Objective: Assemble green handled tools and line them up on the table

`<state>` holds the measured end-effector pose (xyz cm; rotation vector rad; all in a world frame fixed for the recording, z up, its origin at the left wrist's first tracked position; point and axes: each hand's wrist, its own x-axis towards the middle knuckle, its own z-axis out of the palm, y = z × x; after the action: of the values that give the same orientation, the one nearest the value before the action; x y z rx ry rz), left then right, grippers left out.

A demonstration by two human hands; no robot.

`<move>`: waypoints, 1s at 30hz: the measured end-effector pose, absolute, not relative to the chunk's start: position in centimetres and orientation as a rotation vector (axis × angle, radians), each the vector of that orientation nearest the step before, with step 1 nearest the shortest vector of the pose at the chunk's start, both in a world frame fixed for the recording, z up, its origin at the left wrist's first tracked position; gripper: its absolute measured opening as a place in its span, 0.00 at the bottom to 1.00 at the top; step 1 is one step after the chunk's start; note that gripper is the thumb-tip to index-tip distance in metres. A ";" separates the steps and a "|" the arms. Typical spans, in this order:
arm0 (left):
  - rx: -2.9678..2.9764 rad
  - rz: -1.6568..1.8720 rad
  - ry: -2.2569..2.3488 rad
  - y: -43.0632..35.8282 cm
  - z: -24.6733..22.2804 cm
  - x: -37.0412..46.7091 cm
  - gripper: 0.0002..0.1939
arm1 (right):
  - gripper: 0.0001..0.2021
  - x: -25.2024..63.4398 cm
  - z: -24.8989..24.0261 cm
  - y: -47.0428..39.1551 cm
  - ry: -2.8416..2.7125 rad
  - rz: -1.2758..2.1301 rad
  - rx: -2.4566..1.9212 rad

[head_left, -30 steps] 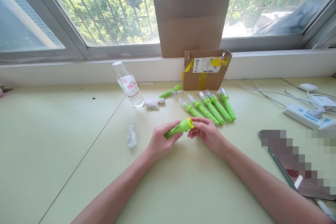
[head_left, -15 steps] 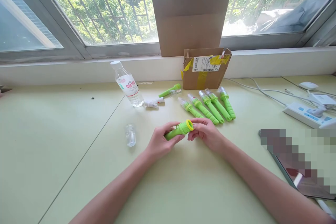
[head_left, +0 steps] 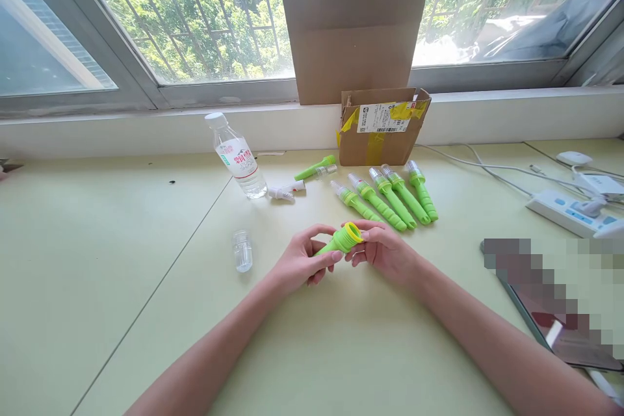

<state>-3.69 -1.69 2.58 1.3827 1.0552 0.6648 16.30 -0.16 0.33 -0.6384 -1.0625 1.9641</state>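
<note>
A green tube with a yellow ring (head_left: 343, 240) at its open end is tilted up to the right between my hands. My left hand (head_left: 308, 259) is closed round its lower part, thumb along the near side. The fingertips of my right hand (head_left: 383, 246) pinch the yellow ring at the mouth. Left of my hands a clear ribbed cap (head_left: 242, 251) stands on the table. Beyond them lie several green tubes with clear caps (head_left: 389, 198) side by side. Another green piece (head_left: 315, 168) rests behind, beside a clear cap (head_left: 326, 171).
A water bottle (head_left: 240, 159) stands at the back left, near small white pieces (head_left: 287, 191). An open cardboard box (head_left: 375, 143) is by the window wall. To the right are a power strip (head_left: 565, 213), cables and a dark, partly pixelated device (head_left: 560, 338).
My left hand has turned and its fingers have shifted on the tube, with more of them showing underneath. The yellow ring has moved slightly right, still pinched by my right hand.
</note>
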 end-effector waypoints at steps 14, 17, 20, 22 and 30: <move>1.447 0.770 1.092 -1.6 2.3 -3.4 0.22 | 0.11 16.3 -0.1 0.1 -1.007 1.937 -0.686; 1.634 0.953 1.226 -1.1 1.3 -3.5 0.17 | 0.10 16.2 -0.2 0.3 -0.980 1.913 -0.697; 1.809 1.072 1.360 -0.9 0.5 -3.6 0.16 | 0.10 16.2 -0.3 0.3 -0.931 1.879 -0.713; 1.867 1.095 1.395 -0.9 0.2 -3.5 0.15 | 0.10 16.1 -0.3 0.2 -0.904 1.875 -0.711; 1.862 1.074 1.363 -1.5 0.7 -3.4 0.16 | 0.09 16.2 -0.4 0.0 -0.915 1.896 -0.675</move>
<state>-3.41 -1.52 0.69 1.8620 1.3628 1.0742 16.23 0.04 -0.36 -0.6753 -0.9147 1.8955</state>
